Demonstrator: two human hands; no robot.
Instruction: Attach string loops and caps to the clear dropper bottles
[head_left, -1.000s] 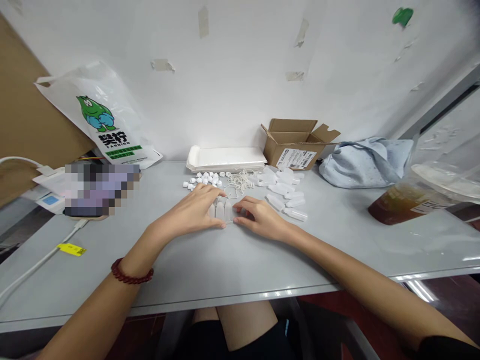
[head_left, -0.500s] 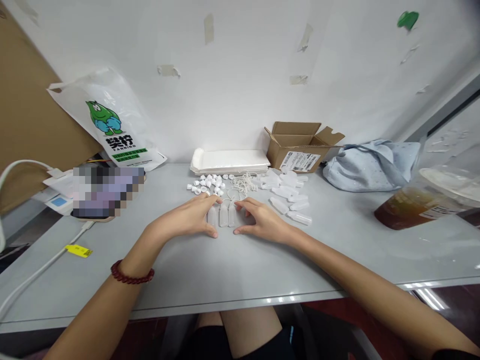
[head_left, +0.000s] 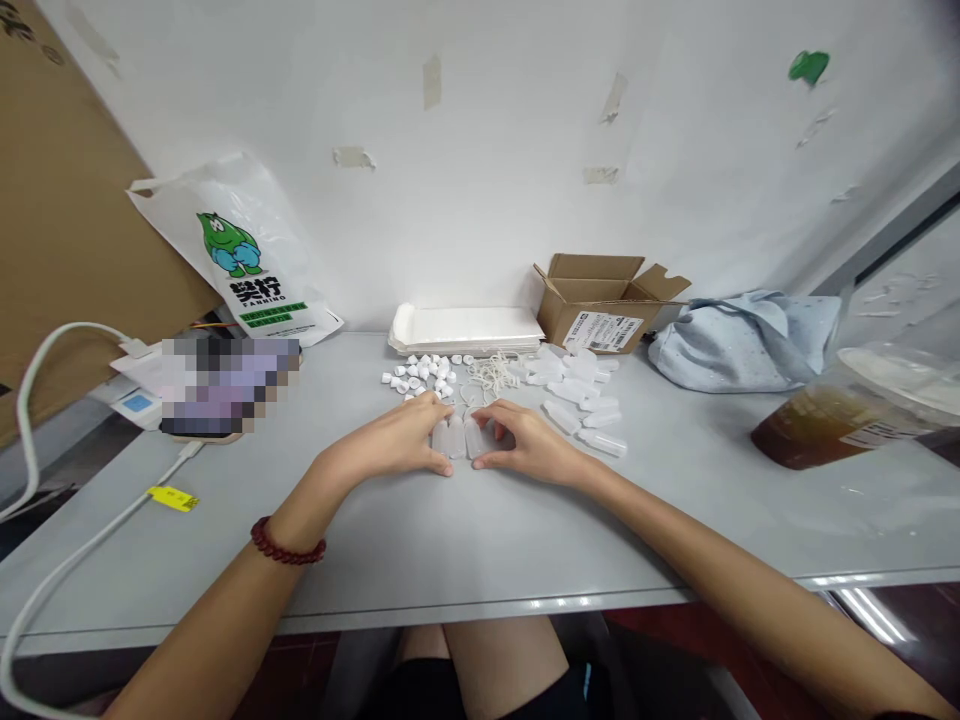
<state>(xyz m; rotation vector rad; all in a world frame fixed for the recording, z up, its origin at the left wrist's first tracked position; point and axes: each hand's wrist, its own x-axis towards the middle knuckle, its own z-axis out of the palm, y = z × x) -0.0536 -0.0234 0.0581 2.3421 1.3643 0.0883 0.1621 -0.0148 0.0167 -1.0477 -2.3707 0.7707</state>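
Note:
Three translucent plastic bottles [head_left: 456,438] lie side by side between my hands, the rightmost one slightly tilted. My left hand [head_left: 409,435] borders the row on the left, thumb and fingers apart, close against the nearest bottle. On the other side my right hand [head_left: 529,445] is curved with its thumb and fingers apart, at the rightmost bottle. Beyond them are several small white caps [head_left: 424,375] and a tangle of white strings [head_left: 491,372]. More translucent bottles [head_left: 581,390] lie scattered to the right of the strings.
A white paper stack [head_left: 469,325] and an open cardboard box [head_left: 596,305] stand by the wall. Farther right are a light blue cloth bag [head_left: 742,340] and a cup of brown drink [head_left: 806,425]. On the left are a blurred-out phone [head_left: 232,390], a white cable [head_left: 97,530] and a plastic bag [head_left: 247,250].
The bottles between my hands have been drawn closer together. My left hand has come nearer to my right, and the view has shifted slightly.

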